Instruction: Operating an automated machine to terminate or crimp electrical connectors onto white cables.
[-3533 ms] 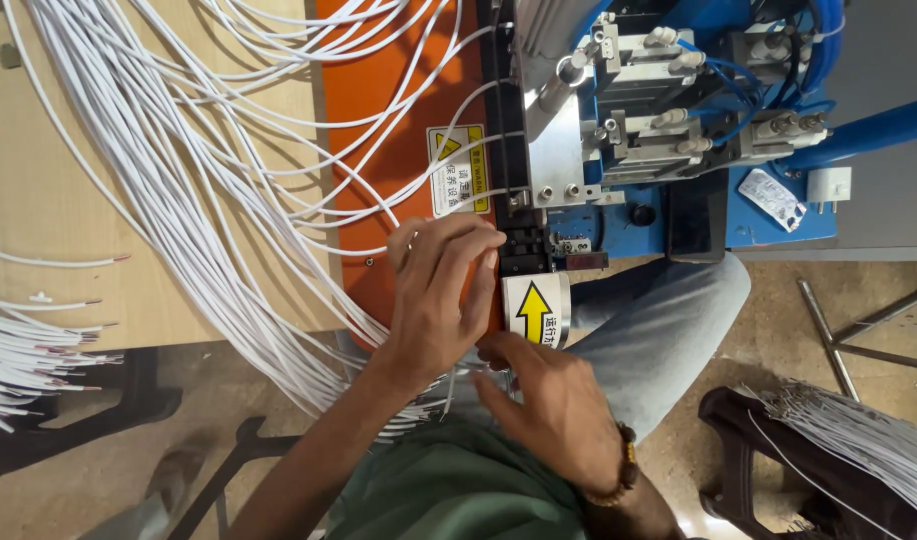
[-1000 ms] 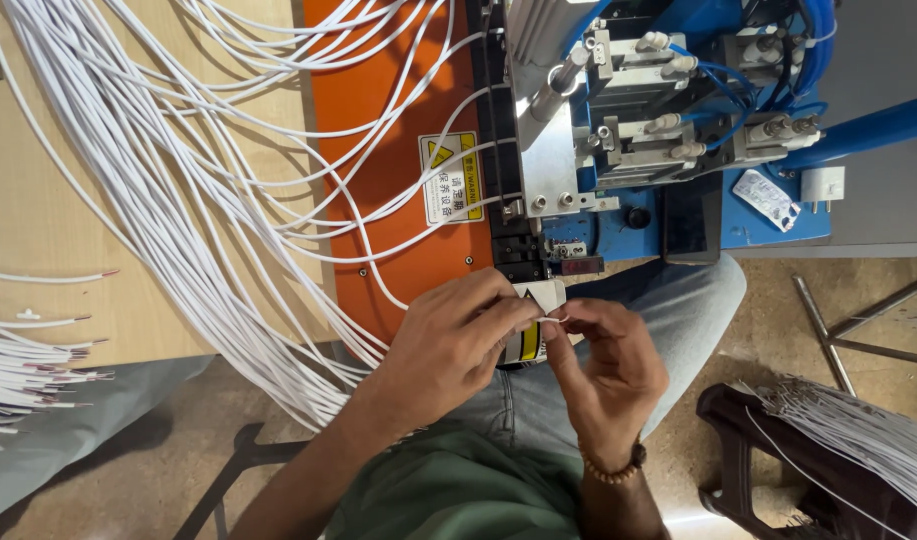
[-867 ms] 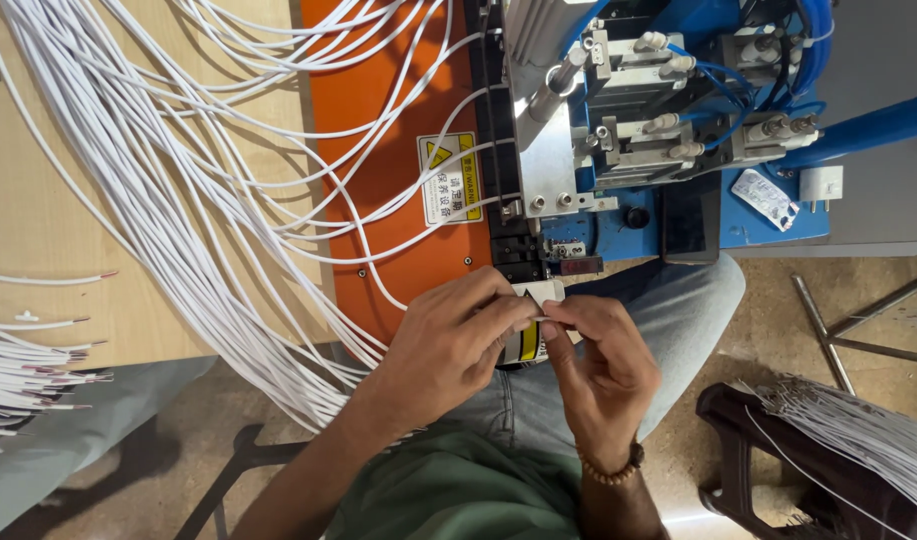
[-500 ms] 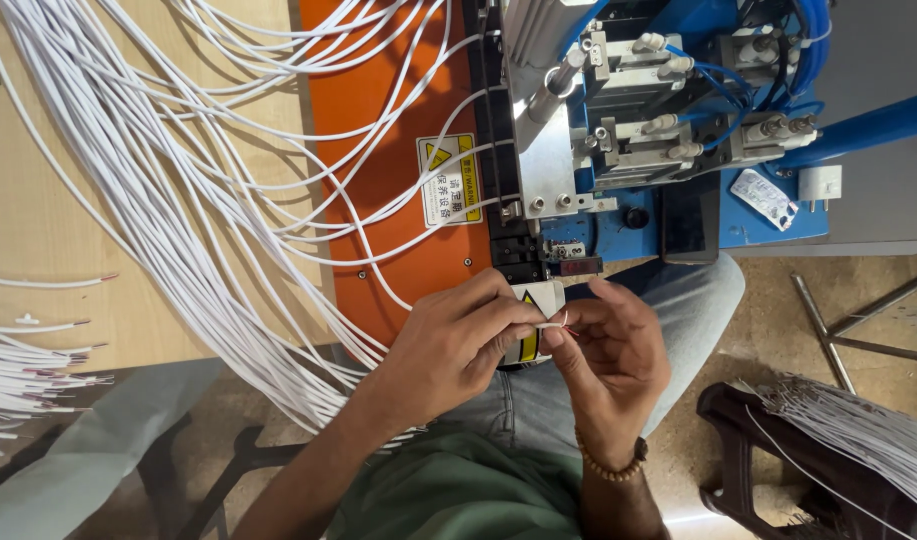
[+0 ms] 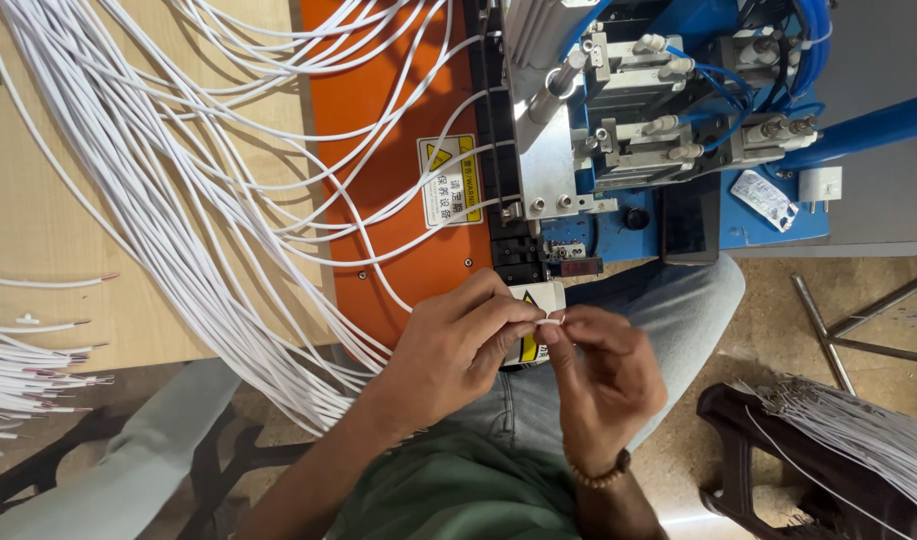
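Across the wooden table [image 5: 38, 220] and the orange panel [image 5: 378, 90], a big spread of long white wires [image 5: 178, 200], many running down toward the lap. Beside the panel on the right, a blue and silver machine [image 5: 658, 120] with small tubes and metal blocks. Down in the right corner, a dark stool [image 5: 738, 420] with another bunch of white wires [image 5: 858, 440] on top. Near the left edge, a few short wires with bare tips [image 5: 28, 370]. Right below the machine, over the knees, both hands close together. Left hand [image 5: 458, 345] curled, fingers pinched on the end of one thin white wire [image 5: 552, 321]. Right hand [image 5: 603, 375] just beside, fingertips shut on the same wire end, thumb up. Wire end squeezed between the two hands, touching both, in front of a small white tag with a yellow arrow [image 5: 533, 325].
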